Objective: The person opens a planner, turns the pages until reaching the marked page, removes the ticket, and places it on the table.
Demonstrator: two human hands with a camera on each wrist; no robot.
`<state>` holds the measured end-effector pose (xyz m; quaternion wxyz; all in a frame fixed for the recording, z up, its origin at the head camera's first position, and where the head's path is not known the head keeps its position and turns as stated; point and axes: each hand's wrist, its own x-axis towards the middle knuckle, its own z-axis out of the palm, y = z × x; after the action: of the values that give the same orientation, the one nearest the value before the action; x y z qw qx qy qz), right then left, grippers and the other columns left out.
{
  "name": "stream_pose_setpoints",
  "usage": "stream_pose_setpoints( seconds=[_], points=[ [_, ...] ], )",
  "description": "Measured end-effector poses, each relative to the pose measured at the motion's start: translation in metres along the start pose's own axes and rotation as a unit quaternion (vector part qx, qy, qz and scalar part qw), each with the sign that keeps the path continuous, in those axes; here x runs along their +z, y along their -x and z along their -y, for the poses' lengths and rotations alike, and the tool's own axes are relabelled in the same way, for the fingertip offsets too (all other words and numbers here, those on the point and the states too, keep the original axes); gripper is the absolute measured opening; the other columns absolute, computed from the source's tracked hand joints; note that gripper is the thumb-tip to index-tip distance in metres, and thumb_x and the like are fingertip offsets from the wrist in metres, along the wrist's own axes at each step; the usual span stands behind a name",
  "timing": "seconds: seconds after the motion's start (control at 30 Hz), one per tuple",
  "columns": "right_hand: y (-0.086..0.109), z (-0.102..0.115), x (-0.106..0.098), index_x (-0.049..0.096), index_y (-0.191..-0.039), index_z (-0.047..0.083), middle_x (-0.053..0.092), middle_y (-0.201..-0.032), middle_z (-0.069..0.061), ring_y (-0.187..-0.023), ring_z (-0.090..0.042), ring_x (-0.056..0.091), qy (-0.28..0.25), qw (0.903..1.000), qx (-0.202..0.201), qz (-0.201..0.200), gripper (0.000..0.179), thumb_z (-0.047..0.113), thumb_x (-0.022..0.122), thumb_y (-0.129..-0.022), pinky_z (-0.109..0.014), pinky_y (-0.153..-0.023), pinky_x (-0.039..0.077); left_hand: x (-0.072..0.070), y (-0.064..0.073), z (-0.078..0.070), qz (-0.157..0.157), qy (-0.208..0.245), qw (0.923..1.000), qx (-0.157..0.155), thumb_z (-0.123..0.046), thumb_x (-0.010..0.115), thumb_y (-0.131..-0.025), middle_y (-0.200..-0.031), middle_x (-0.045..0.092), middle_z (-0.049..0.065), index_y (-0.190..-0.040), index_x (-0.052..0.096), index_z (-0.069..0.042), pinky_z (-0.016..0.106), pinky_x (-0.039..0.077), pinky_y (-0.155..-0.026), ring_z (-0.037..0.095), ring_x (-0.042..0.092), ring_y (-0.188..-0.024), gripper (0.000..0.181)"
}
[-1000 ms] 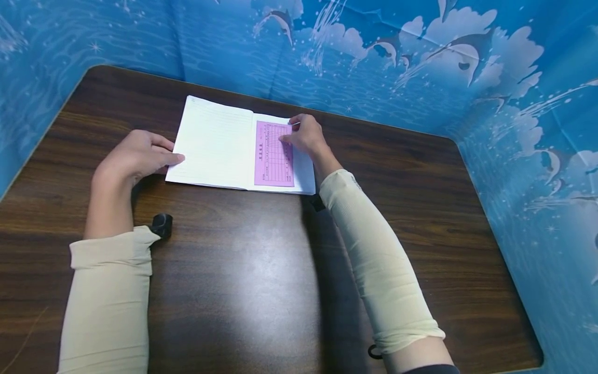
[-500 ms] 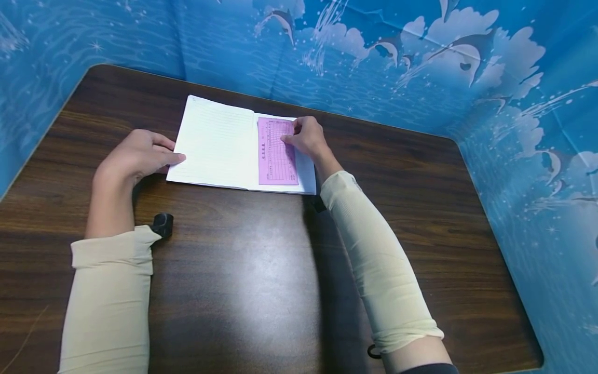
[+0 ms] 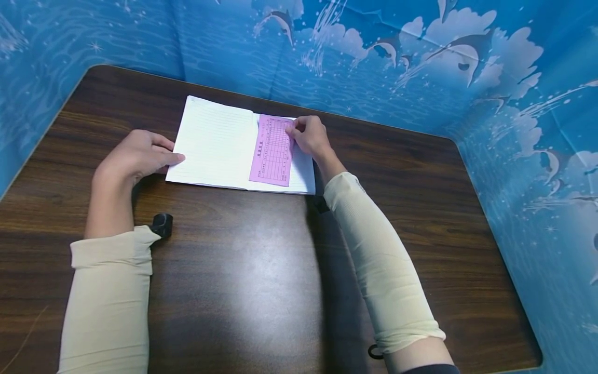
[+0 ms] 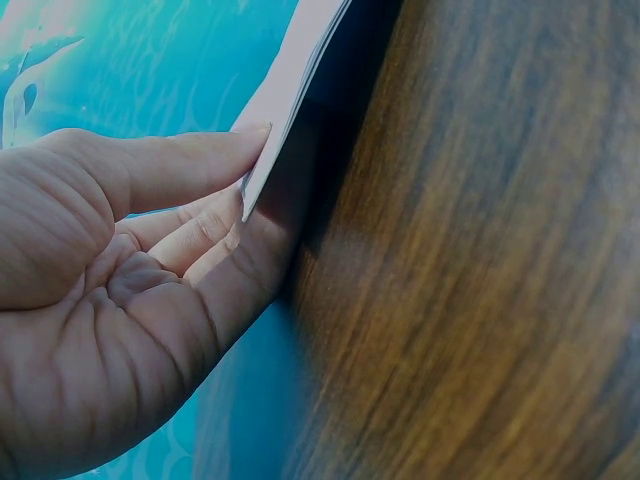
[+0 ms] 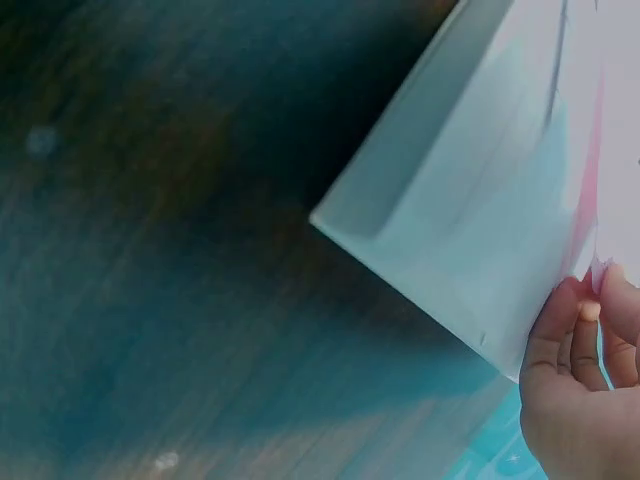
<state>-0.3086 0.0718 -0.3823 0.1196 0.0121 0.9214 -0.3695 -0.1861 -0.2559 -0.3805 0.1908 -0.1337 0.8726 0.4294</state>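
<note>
An open notebook [image 3: 215, 143] with white lined pages lies near the far edge of the table. My left hand [image 3: 140, 156] pinches the outer edge of its left side, thumb on top and fingers beneath; the left wrist view shows the page edge [image 4: 285, 110] between them, lifted off the wood. Over the right page is a pink slip [image 3: 273, 156] printed with a table grid, tilted slightly. My right hand [image 3: 308, 135] pinches the slip's upper right edge between thumb and fingers. In the right wrist view that hand [image 5: 585, 370] holds the slip's pink edge [image 5: 590, 190] above the page.
The dark wood-grain table [image 3: 261, 270] has rounded corners. A blue curtain with dolphins [image 3: 224, 47] stands close behind its far edge and along the sides. A small black device [image 3: 162, 225] sits at the left sleeve's cuff.
The pink slip has shifted upward and tilted, its lower end swinging left toward the notebook's fold. My right hand has moved slightly right. The left hand stays put.
</note>
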Motion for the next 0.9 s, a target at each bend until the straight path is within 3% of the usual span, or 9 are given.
stream_pose_setpoints(
  seconds=[0.23,0.9],
  points=[
    [0.0,-0.002,-0.004,0.073,-0.12,0.006,0.064,-0.111,-0.008,-0.098,-0.019,0.059,-0.004,1.0,0.001,-0.005,0.025,0.026,0.065,-0.109,-0.021,-0.078,0.047,0.0,-0.001,0.001,-0.004,0.0,1.0,0.002,-0.033,0.064,-0.107,-0.141,0.053,0.035,-0.151,0.048,0.008,0.063,0.043,-0.101,0.046,0.051,-0.121,0.063],
    [-0.003,-0.026,-0.047,0.071,-0.127,0.007,0.062,-0.12,-0.009,-0.105,-0.02,0.058,-0.018,0.999,0.037,-0.019,0.027,0.026,0.062,-0.11,-0.026,-0.083,0.049,0.002,-0.002,0.001,-0.01,0.002,0.9999,-0.007,-0.033,0.064,-0.107,-0.14,0.052,0.034,-0.151,0.048,0.008,0.061,0.043,-0.097,0.047,0.048,-0.119,0.062]
  ],
)
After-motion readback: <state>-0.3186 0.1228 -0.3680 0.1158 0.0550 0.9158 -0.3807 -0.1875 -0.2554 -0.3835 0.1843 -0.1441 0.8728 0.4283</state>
